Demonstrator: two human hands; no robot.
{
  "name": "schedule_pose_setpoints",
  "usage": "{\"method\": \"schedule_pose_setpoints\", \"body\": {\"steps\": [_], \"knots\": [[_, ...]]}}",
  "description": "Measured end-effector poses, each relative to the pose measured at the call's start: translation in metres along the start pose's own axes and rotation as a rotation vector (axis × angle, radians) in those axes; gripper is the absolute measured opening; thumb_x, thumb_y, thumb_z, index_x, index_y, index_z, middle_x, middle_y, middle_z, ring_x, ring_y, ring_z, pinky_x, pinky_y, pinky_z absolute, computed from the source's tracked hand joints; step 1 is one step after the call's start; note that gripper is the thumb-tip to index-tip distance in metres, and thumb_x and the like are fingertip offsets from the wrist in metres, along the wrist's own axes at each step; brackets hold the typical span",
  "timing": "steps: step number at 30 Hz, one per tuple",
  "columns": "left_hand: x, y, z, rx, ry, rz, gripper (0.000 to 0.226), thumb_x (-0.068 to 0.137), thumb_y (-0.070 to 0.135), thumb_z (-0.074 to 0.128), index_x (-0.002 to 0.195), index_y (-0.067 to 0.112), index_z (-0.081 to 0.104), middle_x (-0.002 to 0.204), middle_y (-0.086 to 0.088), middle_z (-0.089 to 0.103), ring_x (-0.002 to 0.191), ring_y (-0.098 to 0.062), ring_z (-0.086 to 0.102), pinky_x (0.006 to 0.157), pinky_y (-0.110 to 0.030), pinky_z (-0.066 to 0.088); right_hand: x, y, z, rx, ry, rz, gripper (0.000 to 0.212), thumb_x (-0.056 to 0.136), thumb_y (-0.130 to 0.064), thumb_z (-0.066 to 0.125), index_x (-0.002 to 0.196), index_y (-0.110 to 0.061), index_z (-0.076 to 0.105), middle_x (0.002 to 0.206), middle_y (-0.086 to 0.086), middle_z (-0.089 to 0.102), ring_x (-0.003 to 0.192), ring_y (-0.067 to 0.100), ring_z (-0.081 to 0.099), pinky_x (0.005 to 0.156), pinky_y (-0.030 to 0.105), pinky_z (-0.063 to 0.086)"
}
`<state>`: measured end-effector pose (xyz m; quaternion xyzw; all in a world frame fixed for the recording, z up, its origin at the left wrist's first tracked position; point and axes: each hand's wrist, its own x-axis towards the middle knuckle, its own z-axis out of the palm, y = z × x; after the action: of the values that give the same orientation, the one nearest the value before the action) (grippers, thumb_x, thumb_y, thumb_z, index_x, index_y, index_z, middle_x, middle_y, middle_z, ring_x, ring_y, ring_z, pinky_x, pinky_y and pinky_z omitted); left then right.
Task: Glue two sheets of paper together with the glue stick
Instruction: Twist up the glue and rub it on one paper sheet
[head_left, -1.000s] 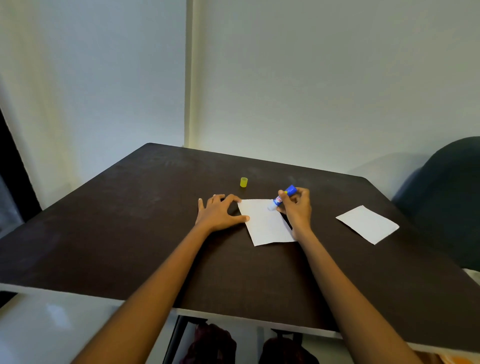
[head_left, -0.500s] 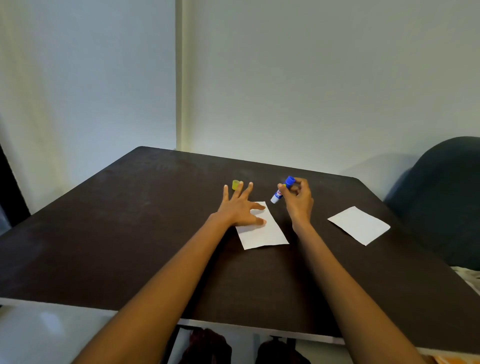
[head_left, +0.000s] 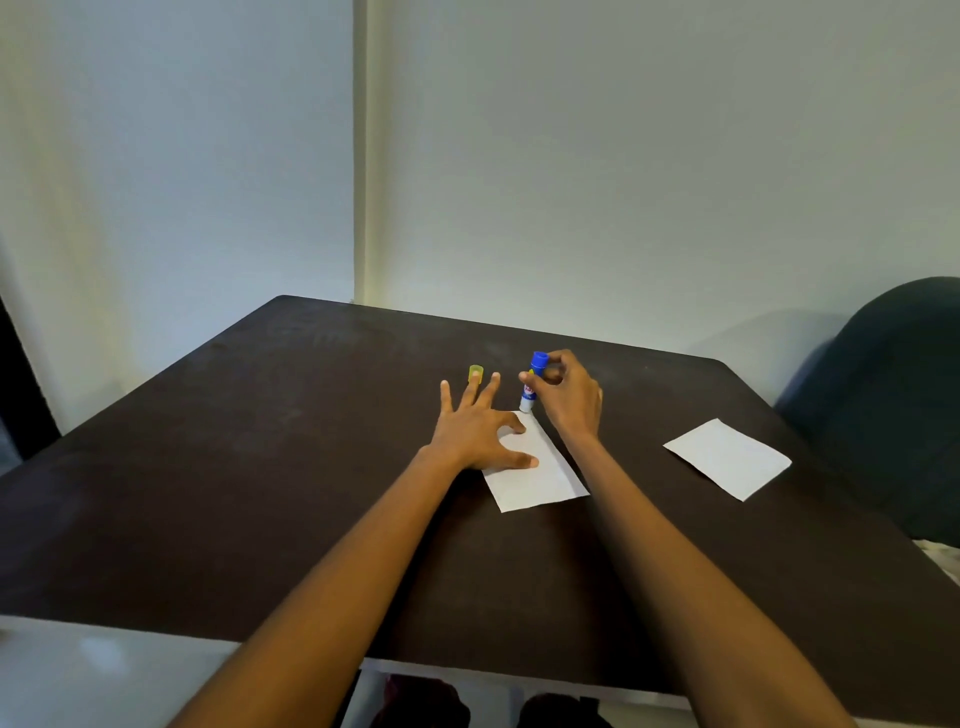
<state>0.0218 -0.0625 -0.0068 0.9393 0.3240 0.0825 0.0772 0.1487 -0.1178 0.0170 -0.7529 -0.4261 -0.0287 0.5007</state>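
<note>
Head view: left hand (head_left: 475, 434) flat, fingers spread, pinning near paper sheet (head_left: 535, 470) on dark table (head_left: 260, 467). Right hand (head_left: 569, 397) pinches uncapped glue stick (head_left: 532, 382), tip at sheet's far edge. Yellow cap (head_left: 475, 372) beyond fingertips. Second sheet (head_left: 727, 458) well apart, right. Step looks like gluing; next likely steady strokes, then fetch second sheet.

Matt dark table (head_left: 260, 467); white paper sheet (head_left: 540, 480); plastic glue stick (head_left: 531, 387).

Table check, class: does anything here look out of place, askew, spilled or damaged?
Nothing stands out. The yellow cap stands off the glue stick, as gluing requires. The left hand presses one sheet flat; the second sheet lies apart to the right, uncreased.
</note>
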Motion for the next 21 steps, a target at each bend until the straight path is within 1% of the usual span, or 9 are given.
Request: {"method": "schedule_pose_setpoints", "body": {"steps": [3, 5, 9, 13, 16, 21], "knots": [[0.001, 0.003, -0.001, 0.011, 0.008, -0.003, 0.058, 0.071, 0.071, 0.055, 0.121, 0.043, 0.056, 0.159, -0.005, -0.006, 0.142, -0.027, -0.022, 0.102, -0.060, -0.023, -0.002, 0.000, 0.001, -0.037, -0.023, -0.010, 0.039, 0.078, -0.037, 0.073, 0.105, -0.013, 0.059, 0.098, 0.007, 0.072, 0.093, 0.023, 0.067, 0.092, 0.045, 0.050], [0.001, 0.005, -0.003, 0.009, -0.016, -0.014, 0.059, 0.072, 0.071, 0.055, 0.122, 0.041, 0.056, 0.159, -0.005, -0.004, 0.143, -0.027, -0.019, 0.103, -0.060, -0.022, -0.003, 0.001, 0.000, -0.066, -0.019, -0.018, 0.038, 0.078, -0.038, 0.073, 0.105, -0.014, 0.060, 0.097, 0.006, 0.072, 0.093, 0.022, 0.066, 0.094, 0.049, 0.047], [0.002, 0.006, -0.010, 0.000, -0.141, -0.034, 0.058, 0.080, 0.069, 0.045, 0.128, 0.038, 0.051, 0.158, -0.008, -0.003, 0.143, -0.030, -0.016, 0.104, -0.062, -0.020, -0.006, 0.001, -0.006, -0.088, -0.016, -0.016, 0.035, 0.077, -0.039, 0.073, 0.101, -0.017, 0.059, 0.094, 0.003, 0.072, 0.093, 0.020, 0.066, 0.094, 0.049, 0.046], [0.002, 0.004, -0.019, 0.031, -0.231, -0.025, 0.057, 0.083, 0.061, 0.050, 0.134, 0.037, 0.044, 0.158, -0.009, -0.007, 0.142, -0.031, -0.019, 0.102, -0.063, -0.021, -0.012, 0.003, -0.015, -0.094, -0.014, -0.014, 0.036, 0.076, -0.040, 0.074, 0.099, -0.017, 0.060, 0.091, 0.002, 0.072, 0.090, 0.019, 0.066, 0.093, 0.049, 0.047], [0.000, 0.004, -0.019, 0.033, -0.236, -0.041, 0.060, 0.082, 0.059, 0.054, 0.136, 0.038, 0.041, 0.158, -0.010, -0.008, 0.142, -0.031, -0.019, 0.102, -0.063, -0.022, -0.019, 0.004, -0.022, -0.090, -0.012, -0.008, 0.035, 0.076, -0.041, 0.074, 0.099, -0.018, 0.060, 0.090, 0.002, 0.072, 0.089, 0.018, 0.066, 0.093, 0.049, 0.047], [-0.002, 0.007, -0.016, 0.005, -0.199, -0.095, 0.060, 0.079, 0.060, 0.056, 0.134, 0.039, 0.043, 0.158, -0.011, -0.005, 0.143, -0.033, -0.017, 0.101, -0.064, -0.023, -0.032, 0.007, -0.036, -0.079, -0.018, -0.004, 0.034, 0.075, -0.040, 0.075, 0.098, -0.020, 0.059, 0.090, 0.000, 0.072, 0.089, 0.017, 0.066, 0.093, 0.048, 0.047]]}}
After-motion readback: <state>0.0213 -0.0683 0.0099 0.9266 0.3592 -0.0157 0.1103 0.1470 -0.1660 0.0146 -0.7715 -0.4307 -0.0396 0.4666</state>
